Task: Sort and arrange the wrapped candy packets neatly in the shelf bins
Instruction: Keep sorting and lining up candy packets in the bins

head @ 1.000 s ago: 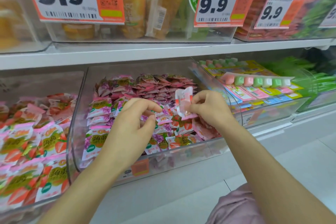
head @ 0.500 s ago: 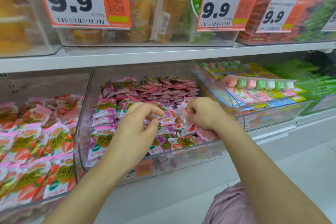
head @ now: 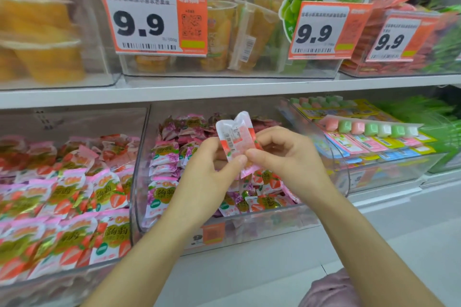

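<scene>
Head view. 1 candy packet (head: 234, 137), white and pink with its barcode side toward the camera, is held upright above the pile in the middle bin (head: 139, 177). 2 hands hold it: the left hand (head: 212, 177) pinches its lower left edge and the right hand (head: 287, 157) pinches its lower right edge, thumb tips almost meeting. 0.5 s ago both hands were low among the packets in this bin; now they are raised, with the packet lifted clear of the pile. Lower shelf, 3 clear bins: left bin (head: 74, 273) of strawberry packets, the middle bin of purple and strawberry packets, right bin (head: 345, 172) of candy strips. Above, 3 price tags (head: 152, 17) each read 9.9.
</scene>
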`<state>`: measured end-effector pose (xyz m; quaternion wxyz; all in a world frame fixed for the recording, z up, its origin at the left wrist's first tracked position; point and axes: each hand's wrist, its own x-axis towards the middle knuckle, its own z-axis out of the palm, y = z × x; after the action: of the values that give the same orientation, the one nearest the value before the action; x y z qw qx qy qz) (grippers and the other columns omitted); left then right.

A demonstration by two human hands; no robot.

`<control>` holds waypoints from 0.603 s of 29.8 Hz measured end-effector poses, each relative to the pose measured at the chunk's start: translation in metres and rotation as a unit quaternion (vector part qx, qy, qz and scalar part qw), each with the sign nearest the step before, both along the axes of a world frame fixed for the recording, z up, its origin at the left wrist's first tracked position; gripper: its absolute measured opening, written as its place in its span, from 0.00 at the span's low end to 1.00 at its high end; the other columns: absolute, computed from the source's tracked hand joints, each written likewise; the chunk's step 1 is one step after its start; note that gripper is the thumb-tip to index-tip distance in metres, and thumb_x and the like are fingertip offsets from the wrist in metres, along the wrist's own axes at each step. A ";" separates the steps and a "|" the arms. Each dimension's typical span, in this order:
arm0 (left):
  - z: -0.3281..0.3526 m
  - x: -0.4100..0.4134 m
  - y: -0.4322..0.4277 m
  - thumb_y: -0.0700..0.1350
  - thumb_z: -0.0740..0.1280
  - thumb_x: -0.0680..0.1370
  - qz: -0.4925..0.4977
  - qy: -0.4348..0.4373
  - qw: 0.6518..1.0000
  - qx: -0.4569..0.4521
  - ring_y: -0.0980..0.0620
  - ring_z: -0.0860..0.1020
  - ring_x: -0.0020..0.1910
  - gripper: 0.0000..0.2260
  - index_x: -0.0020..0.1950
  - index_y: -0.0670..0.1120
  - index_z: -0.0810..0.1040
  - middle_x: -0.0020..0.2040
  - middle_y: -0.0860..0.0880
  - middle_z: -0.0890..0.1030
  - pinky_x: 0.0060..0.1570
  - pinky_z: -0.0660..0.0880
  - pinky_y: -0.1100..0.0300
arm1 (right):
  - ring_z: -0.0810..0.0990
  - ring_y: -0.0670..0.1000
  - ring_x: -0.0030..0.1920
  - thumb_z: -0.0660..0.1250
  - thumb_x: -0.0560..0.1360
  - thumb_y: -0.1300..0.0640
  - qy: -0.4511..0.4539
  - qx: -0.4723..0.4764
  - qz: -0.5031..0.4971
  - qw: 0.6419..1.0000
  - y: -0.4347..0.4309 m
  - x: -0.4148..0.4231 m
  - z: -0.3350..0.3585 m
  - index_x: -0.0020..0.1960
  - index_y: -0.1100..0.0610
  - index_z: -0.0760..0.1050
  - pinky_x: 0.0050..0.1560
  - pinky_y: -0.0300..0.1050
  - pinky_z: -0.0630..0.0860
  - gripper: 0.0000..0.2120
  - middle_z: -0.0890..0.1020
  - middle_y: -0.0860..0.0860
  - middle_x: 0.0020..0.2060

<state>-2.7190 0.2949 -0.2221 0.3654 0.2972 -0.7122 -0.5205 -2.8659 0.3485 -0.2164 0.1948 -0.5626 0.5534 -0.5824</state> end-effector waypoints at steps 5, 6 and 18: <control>0.008 0.017 -0.005 0.39 0.63 0.78 0.051 0.036 0.997 0.034 0.47 0.82 0.40 0.08 0.53 0.51 0.73 0.48 0.48 0.82 0.40 0.81 0.48 | 0.79 0.45 0.39 0.66 0.69 0.70 -0.056 0.034 0.020 0.998 -0.006 0.005 0.000 0.40 0.54 0.78 0.44 0.37 0.75 0.11 0.81 0.48 0.37; 0.010 0.022 -0.007 0.38 0.62 0.79 0.061 0.050 0.996 0.043 0.48 0.83 0.39 0.08 0.54 0.50 0.72 0.48 0.46 0.82 0.39 0.81 0.51 | 0.78 0.45 0.39 0.67 0.68 0.69 -0.074 0.026 0.020 0.997 -0.007 0.005 0.000 0.42 0.54 0.77 0.43 0.36 0.75 0.11 0.80 0.47 0.37; 0.016 0.054 -0.013 0.36 0.64 0.77 0.089 0.019 0.996 -0.016 0.59 0.80 0.34 0.11 0.44 0.51 0.77 0.44 0.47 0.80 0.31 0.76 0.66 | 0.76 0.46 0.35 0.61 0.69 0.79 -0.321 0.026 0.024 0.946 -0.022 0.013 -0.003 0.47 0.58 0.76 0.41 0.40 0.73 0.18 0.77 0.51 0.34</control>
<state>-2.6650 0.2821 -0.2063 0.4285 0.3436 -0.6841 -0.4798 -2.8529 0.3265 -0.2191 0.3906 -0.3537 0.4628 -0.7128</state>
